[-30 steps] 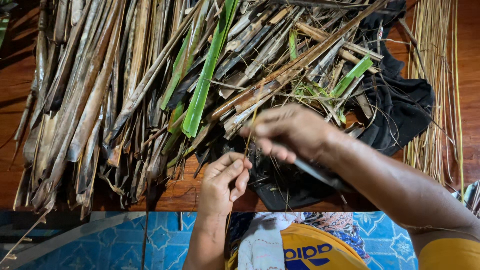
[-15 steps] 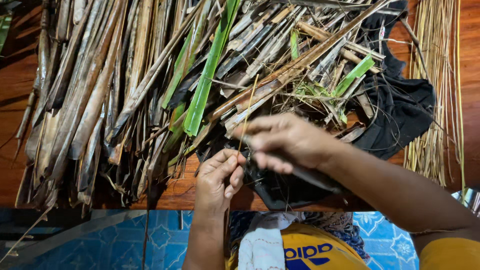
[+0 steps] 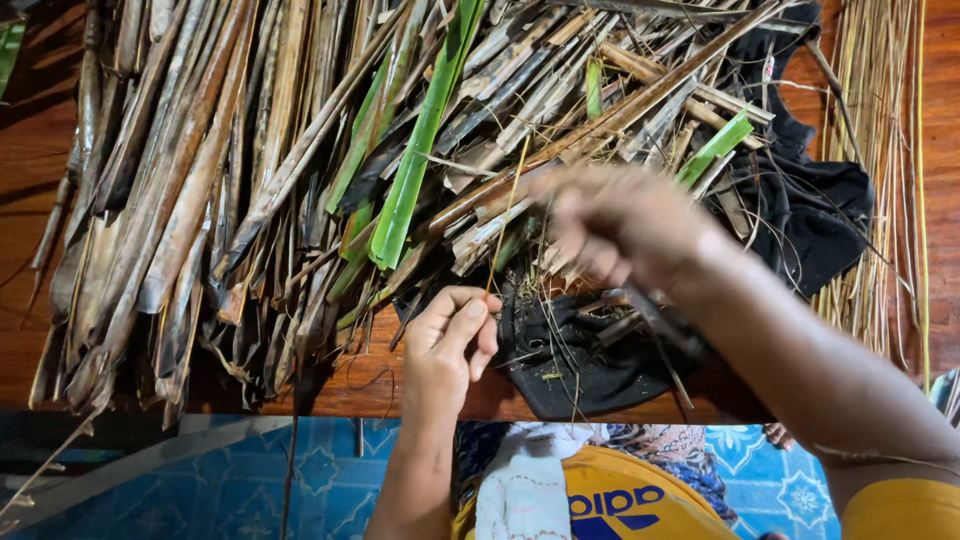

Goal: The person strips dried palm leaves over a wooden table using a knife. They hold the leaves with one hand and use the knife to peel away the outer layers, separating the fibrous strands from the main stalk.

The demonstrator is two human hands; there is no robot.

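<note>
Left hand (image 3: 450,345) fingers pinching a thin yellow leaf rib (image 3: 507,215), blurred right hand (image 3: 620,225) gripping a dark knife (image 3: 655,322), black cloth (image 3: 800,215) and dried palm leaves (image 3: 200,190) on wooden worktop (image 3: 20,180)

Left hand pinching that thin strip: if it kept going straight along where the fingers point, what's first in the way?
Probably the pile of dry leaf strips, just beyond the left hand up the thin strip. The black cloth lies beside it, not ahead. Height is hard to judge.

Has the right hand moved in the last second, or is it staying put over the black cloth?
Yes. The right hand has lifted away from the person, up the picture, from the black cloth toward the leaf pile. It is motion-blurred.
</note>
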